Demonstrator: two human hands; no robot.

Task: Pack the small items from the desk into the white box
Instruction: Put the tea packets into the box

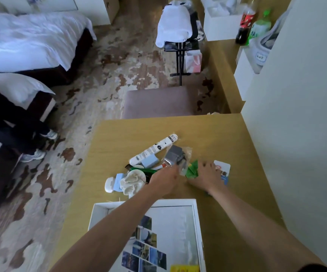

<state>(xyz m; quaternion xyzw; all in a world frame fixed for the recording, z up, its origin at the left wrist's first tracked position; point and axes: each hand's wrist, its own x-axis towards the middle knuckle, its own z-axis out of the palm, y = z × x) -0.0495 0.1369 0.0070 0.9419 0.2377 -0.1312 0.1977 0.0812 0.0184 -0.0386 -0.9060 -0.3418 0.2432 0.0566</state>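
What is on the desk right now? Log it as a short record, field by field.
surface: wooden desk
container: white box at near edge, photo sheet inside
pile: long white tube, cream cloth, grey packet in clear wrap, green packet
card: white and blue card, right of pile
left hand: at the clear wrap
right hand: on green packet, grip unclear

Patterned brown carpet, two white beds at left, padded stool by wooden desk, white wall at right
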